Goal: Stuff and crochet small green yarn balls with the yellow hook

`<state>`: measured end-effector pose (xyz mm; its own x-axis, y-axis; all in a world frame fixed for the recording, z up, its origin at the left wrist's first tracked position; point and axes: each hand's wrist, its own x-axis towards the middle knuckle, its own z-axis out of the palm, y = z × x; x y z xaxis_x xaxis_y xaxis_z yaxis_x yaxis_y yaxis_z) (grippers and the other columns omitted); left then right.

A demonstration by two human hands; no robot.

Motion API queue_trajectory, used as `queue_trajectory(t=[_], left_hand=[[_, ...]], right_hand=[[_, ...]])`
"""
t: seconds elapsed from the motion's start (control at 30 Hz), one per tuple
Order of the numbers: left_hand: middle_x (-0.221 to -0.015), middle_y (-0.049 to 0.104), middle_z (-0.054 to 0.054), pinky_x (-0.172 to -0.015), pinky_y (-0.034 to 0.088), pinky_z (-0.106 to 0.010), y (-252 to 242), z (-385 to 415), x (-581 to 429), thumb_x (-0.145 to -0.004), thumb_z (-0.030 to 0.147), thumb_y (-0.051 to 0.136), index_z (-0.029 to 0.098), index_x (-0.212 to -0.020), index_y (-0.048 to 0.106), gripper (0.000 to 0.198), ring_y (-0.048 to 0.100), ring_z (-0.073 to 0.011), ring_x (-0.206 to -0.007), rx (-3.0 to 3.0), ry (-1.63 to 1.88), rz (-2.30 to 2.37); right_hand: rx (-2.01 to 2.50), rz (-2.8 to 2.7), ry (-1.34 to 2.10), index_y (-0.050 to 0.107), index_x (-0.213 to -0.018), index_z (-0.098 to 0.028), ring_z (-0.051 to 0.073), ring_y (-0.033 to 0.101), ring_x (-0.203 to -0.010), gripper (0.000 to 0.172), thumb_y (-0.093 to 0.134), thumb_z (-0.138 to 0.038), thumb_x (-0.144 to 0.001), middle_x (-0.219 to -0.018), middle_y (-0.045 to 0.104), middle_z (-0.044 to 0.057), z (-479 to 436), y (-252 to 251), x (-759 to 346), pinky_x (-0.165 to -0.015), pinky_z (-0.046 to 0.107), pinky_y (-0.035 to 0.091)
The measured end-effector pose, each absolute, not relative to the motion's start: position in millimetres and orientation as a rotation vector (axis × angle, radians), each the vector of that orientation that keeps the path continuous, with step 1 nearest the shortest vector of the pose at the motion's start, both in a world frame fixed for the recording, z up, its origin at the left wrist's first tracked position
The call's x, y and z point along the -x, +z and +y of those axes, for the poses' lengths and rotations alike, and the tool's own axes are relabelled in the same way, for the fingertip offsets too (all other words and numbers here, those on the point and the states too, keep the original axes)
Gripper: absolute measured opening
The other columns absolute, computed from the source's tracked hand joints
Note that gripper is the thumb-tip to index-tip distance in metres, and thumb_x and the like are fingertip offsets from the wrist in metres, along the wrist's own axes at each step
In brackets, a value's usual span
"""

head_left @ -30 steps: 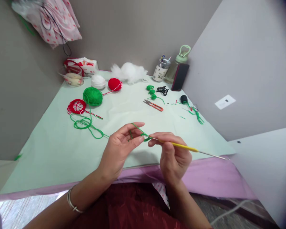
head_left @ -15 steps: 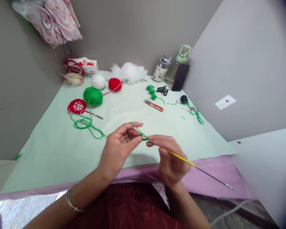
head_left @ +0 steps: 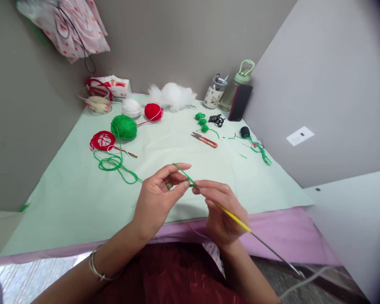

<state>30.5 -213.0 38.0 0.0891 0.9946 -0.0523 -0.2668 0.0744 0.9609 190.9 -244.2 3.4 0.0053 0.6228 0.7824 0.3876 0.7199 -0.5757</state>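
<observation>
My left hand [head_left: 156, 198] pinches a small green crocheted piece [head_left: 191, 184] between thumb and fingers, with green yarn running over its raised index finger. My right hand [head_left: 224, 211] is closed round a crochet hook [head_left: 236, 218] with a yellow grip; its tip is at the green piece, and the metal rear end points down to the right. Loose green yarn [head_left: 112, 162] lies on the table left of my left hand and leads toward a green yarn ball [head_left: 123, 128]. The fingertips of both hands nearly meet, partly hiding the stitches.
Orange-handled snips [head_left: 204, 139], small green pieces [head_left: 202, 121] and a black hair clip [head_left: 216, 120] lie beyond my hands. Red yarn balls, white stuffing [head_left: 172, 96], a pen cup [head_left: 214, 93], a bottle and a phone [head_left: 240, 103] stand farther back. Black thread [head_left: 245, 132] sits at right.
My right hand has shifted slightly left, and the hook's rear end has swung down and left. My left hand has barely moved, still pinching the green piece.
</observation>
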Motion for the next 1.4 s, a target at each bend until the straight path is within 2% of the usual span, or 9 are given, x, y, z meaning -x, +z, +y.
queue_trajectory(t=[0.2, 0.3, 0.43, 0.6, 0.7, 0.9, 1.07, 1.27, 1.4], left_hand=[[-0.083, 0.069, 0.003, -0.080, 0.051, -0.022, 29, -210, -27, -0.083, 0.024, 0.086, 0.026, -0.108, 0.083, 0.025, 0.063, -0.0118, -0.081, -0.957, 1.157, 0.905], [-0.083, 0.069, 0.002, -0.079, 0.050, -0.023, 25, -211, -27, -0.082, 0.022, 0.085, 0.026, -0.106, 0.084, 0.025, 0.062, -0.0123, -0.080, -0.962, 1.159, 0.949], [-0.082, 0.067, 0.002, -0.080, 0.049, -0.024, 23, -212, -31, -0.082, 0.021, 0.084, 0.025, -0.106, 0.086, 0.024, 0.060, -0.0123, -0.079, -0.892, 1.180, 0.948], [-0.080, 0.067, 0.002, -0.084, 0.049, -0.026, 28, -210, -32, -0.078, 0.023, 0.088, 0.022, -0.105, 0.086, 0.027, 0.060, -0.0128, -0.081, -0.742, 1.147, 0.845], [-0.081, 0.067, 0.002, -0.084, 0.049, -0.026, 30, -210, -30, -0.079, 0.023, 0.087, 0.024, -0.106, 0.085, 0.027, 0.061, -0.0125, -0.081, -0.779, 1.161, 0.878], [-0.081, 0.069, 0.002, -0.080, 0.049, -0.024, 26, -211, -31, -0.079, 0.018, 0.085, 0.023, -0.106, 0.085, 0.027, 0.062, -0.0128, -0.080, -0.942, 1.230, 1.016], [-0.082, 0.066, 0.004, -0.082, 0.050, -0.023, 23, -210, -36, -0.080, 0.023, 0.088, 0.023, -0.111, 0.084, 0.031, 0.061, -0.0104, -0.079, -0.696, 1.183, 0.848], [-0.087, 0.068, 0.002, -0.085, 0.050, -0.024, 23, -209, -31, -0.082, 0.024, 0.086, 0.024, -0.112, 0.083, 0.031, 0.063, -0.0126, -0.085, -0.834, 1.219, 0.891], [-0.084, 0.069, 0.002, -0.080, 0.050, -0.024, 20, -210, -29, -0.083, 0.023, 0.084, 0.023, -0.115, 0.082, 0.032, 0.062, -0.0127, -0.081, -0.952, 1.190, 0.975]], right_hand=[[0.806, -1.544, 0.222, 0.076, -0.117, -0.028, 0.023, 0.081, -0.092, 0.029, 0.056, -0.012, -0.105, -0.093, 0.082, 0.005, -240, 8, -187, -0.071, 0.038, 0.069], [0.881, -1.667, 0.199, 0.075, -0.120, -0.027, 0.022, 0.081, -0.096, 0.031, 0.060, -0.008, -0.101, -0.101, 0.083, 0.007, -243, 7, -190, -0.075, 0.037, 0.069], [0.865, -1.631, 0.149, 0.076, -0.120, -0.028, 0.021, 0.081, -0.092, 0.030, 0.062, -0.010, -0.101, -0.113, 0.082, 0.009, -242, 1, -186, -0.070, 0.034, 0.069], [0.810, -1.378, 0.376, 0.079, -0.109, -0.028, 0.024, 0.080, -0.091, 0.024, 0.057, -0.018, -0.106, -0.087, 0.081, 0.004, -235, 1, -178, -0.076, 0.042, 0.069], [0.835, -1.392, 0.428, 0.078, -0.111, -0.028, 0.023, 0.080, -0.091, 0.026, 0.055, -0.016, -0.106, -0.091, 0.081, 0.004, -236, 4, -181, -0.079, 0.042, 0.069], [0.896, -1.613, 0.086, 0.077, -0.124, -0.028, 0.022, 0.081, -0.097, 0.037, 0.066, -0.006, -0.097, -0.114, 0.082, 0.009, -244, -2, -179, -0.074, 0.033, 0.069], [0.824, -1.336, 0.350, 0.079, -0.111, -0.028, 0.023, 0.080, -0.093, 0.025, 0.058, -0.016, -0.105, -0.092, 0.081, 0.005, -235, -5, -167, -0.077, 0.040, 0.070], [0.832, -1.247, 0.529, 0.077, -0.110, -0.026, 0.017, 0.076, -0.074, 0.021, 0.057, -0.019, -0.106, -0.098, 0.080, 0.004, -233, 1, -173, -0.065, 0.035, 0.066], [0.922, -1.457, 0.337, 0.077, -0.113, -0.026, 0.021, 0.077, -0.089, 0.027, 0.059, -0.010, -0.102, -0.098, 0.080, 0.006, -240, 4, -174, -0.077, 0.038, 0.065]])
